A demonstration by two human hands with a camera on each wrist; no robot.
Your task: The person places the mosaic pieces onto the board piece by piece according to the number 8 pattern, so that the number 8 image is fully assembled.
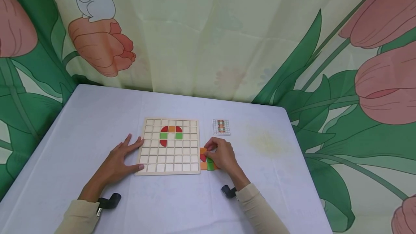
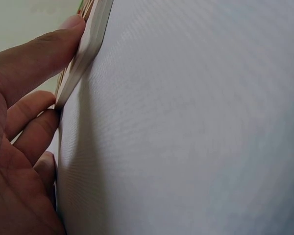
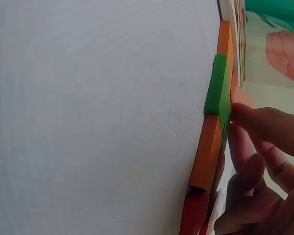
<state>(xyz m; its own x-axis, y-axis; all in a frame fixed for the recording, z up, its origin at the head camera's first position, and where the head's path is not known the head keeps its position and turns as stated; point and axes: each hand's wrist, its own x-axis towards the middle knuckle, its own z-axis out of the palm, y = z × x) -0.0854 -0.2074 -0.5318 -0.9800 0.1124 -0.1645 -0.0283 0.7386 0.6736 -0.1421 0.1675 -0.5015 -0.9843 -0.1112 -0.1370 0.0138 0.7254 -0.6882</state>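
Note:
A wooden grid board (image 1: 169,167) lies on the pale table and carries red, orange and green tiles (image 1: 171,133) in its upper rows. My left hand (image 1: 121,158) lies flat beside it, fingers straight, with the thumb (image 2: 63,36) touching the board's left edge (image 2: 90,39). Right of the board sits a small cluster of loose tiles (image 1: 204,165). My right hand (image 1: 222,154) is curled over this cluster and hides part of it. In the right wrist view its fingertips pinch the edge of a green tile (image 3: 216,88), which sits between orange tiles (image 3: 208,152), with a red one (image 3: 193,215) nearest.
A small pattern card (image 1: 221,126) lies behind the right hand. The table (image 1: 276,190) ends at a floral curtain (image 1: 227,46) at the back and drops off at both sides.

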